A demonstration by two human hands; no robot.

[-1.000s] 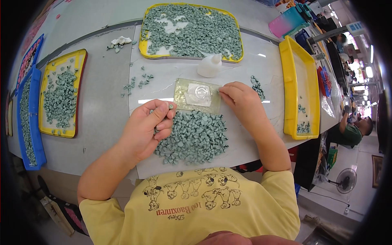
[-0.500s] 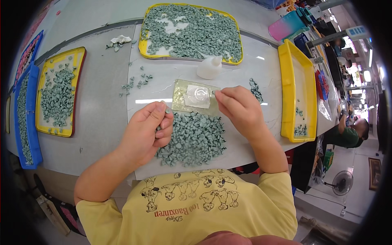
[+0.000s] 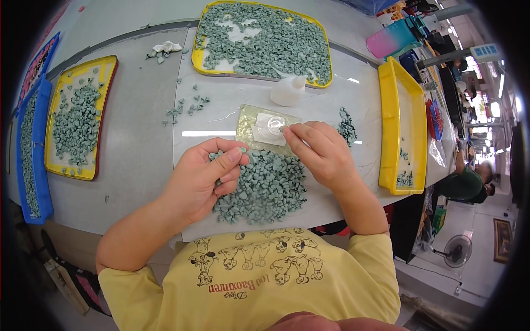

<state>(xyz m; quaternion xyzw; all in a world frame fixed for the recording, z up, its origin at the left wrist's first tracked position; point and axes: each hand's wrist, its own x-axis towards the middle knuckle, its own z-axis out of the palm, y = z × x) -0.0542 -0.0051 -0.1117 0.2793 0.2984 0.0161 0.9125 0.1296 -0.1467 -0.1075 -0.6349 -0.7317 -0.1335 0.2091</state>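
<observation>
My left hand (image 3: 201, 174) is closed, with a small grey-green piece (image 3: 243, 149) pinched at the thumb tip and more such pieces partly hidden among its fingers. My right hand (image 3: 323, 151) pinches another small grey-green piece (image 3: 282, 129) at the edge of a clear round patch or shallow dish (image 3: 275, 124). That patch rests on white paper (image 3: 260, 134) on a pale green block (image 3: 248, 114). Below the block a heap of grey-green pieces (image 3: 265, 193) lies on the table, close to both hands. A white squeeze bottle (image 3: 288, 92) stands just beyond the block.
Yellow-rimmed trays of the pieces stand at the far side (image 3: 330, 66) and left (image 3: 113, 83). A blue tray (image 3: 41, 182) is farther left. A yellow bin (image 3: 388, 127) is at right, past a small dark green cluster (image 3: 346, 128). Another person (image 3: 469, 182) is at far right.
My right hand has moved left, bringing its piece over to the clear round patch. My left hand has shifted slightly right, its thumb nearer the block.
</observation>
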